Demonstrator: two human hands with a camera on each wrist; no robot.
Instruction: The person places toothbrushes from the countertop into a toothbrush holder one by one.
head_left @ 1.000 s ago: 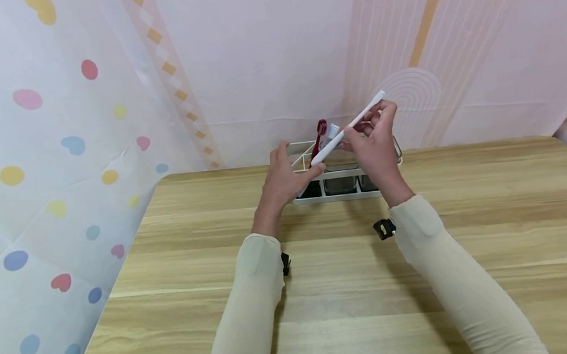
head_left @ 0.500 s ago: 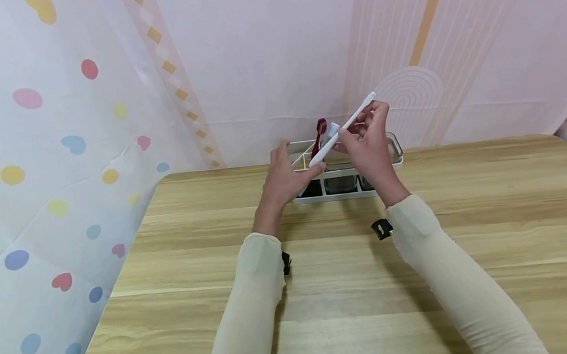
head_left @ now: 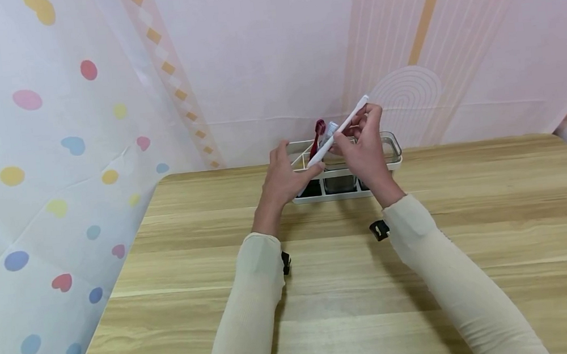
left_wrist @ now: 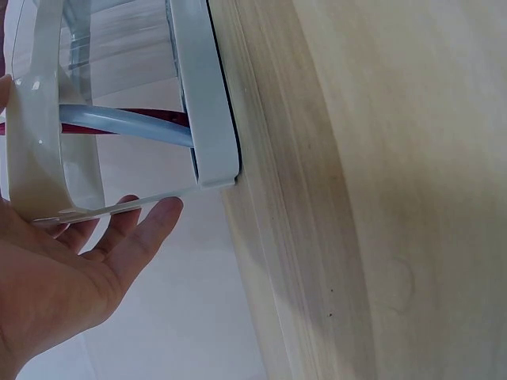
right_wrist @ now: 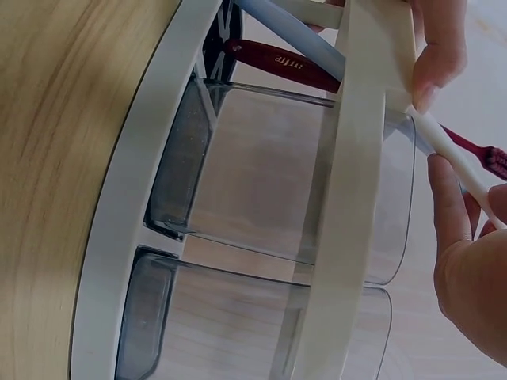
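Toothbrush (head_left: 339,130) in right hand (head_left: 363,152), now lower, nearer the rack (head_left: 396,160).

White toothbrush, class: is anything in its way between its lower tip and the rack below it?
Nothing visible blocks it. The right hand pinches the white toothbrush, slanted over the rack. The left hand rests on the rack's left end, beside the tip. A red toothbrush and a blue one already stand in the left part.

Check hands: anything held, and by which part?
Right hand pinches the white toothbrush near its upper handle end. Left hand rests open against the white rack.
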